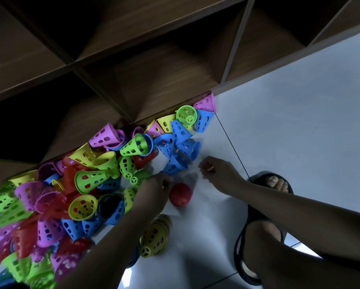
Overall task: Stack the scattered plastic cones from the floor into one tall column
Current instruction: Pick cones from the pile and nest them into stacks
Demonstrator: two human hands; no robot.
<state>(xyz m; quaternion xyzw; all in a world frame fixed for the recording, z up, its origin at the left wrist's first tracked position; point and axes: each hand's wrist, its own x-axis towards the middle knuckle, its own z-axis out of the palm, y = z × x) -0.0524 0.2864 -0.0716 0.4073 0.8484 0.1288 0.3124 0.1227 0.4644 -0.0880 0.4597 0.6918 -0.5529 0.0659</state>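
Red cone [180, 193] on the white floor [279, 122] is my reference here. The left hand [156, 184] is right beside it on its left, fingers [166, 181] curled down; too blurry to tell if they're pinching anything. The right hand [216, 170] is up and to the right of it, fingers tucked under, same story, can't tell. Just beyond the red cone, between the two hands, a blue cone [175, 164] lies on its side, full of little slotted holes. Left of the red cone is the big pile of cones [60, 195], pink, green, yellow, blue and red, jumbled against a wooden shelf [154, 80]. On the near side of the red cone, a yellow stack [154, 236] of nested cones lies tipped over.
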